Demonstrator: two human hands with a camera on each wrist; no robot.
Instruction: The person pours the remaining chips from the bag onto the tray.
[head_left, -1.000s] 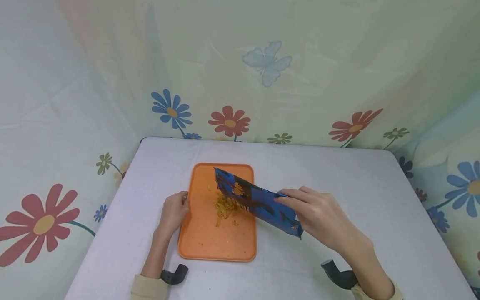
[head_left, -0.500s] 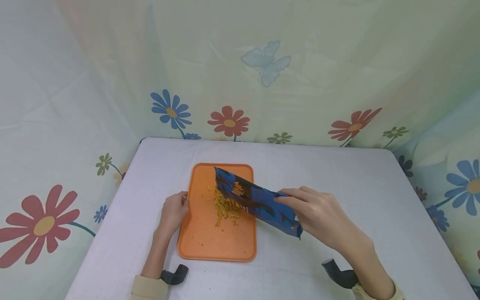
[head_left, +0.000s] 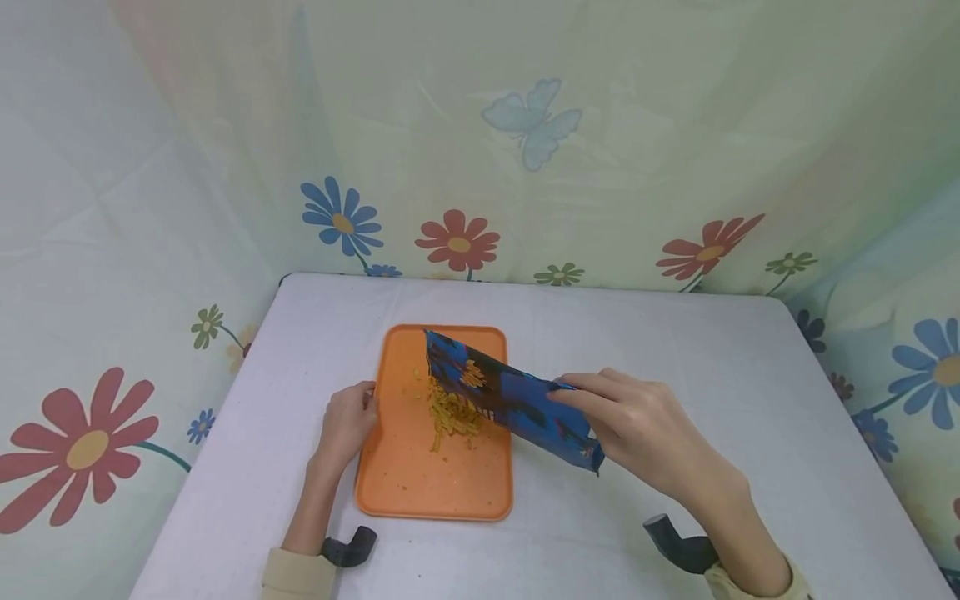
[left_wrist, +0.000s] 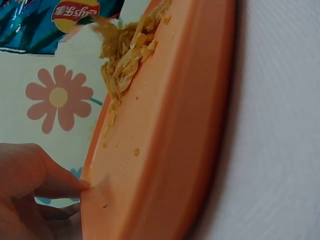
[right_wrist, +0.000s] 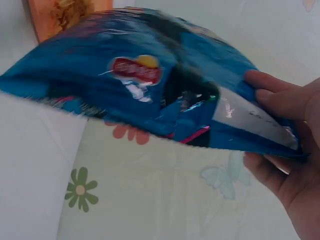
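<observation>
A blue Lay's chip bag (head_left: 517,404) hangs tilted over an orange tray (head_left: 420,487), its left end lowest over the tray's middle. My right hand (head_left: 637,425) grips the bag by its right end, thumb on one side and fingers on the other in the right wrist view. Beneath the bag's left end lies a heap of yellow-brown chip pieces (head_left: 452,417), partly hidden by the bag. My left hand (head_left: 348,425) holds the tray's left rim. In the left wrist view its thumb (left_wrist: 75,184) is on the rim and other fingers curl below.
The tray lies on a table with a white cloth (head_left: 645,333). Small crumbs (head_left: 405,489) are scattered on the tray. A flowered curtain (head_left: 600,200) stands behind and on both sides. Each wrist carries a black curved mount (head_left: 678,546).
The heap of chip pieces on the tray has grown and spread. The bag's left end has risen very slightly, while my left hand has stayed on the rim.
</observation>
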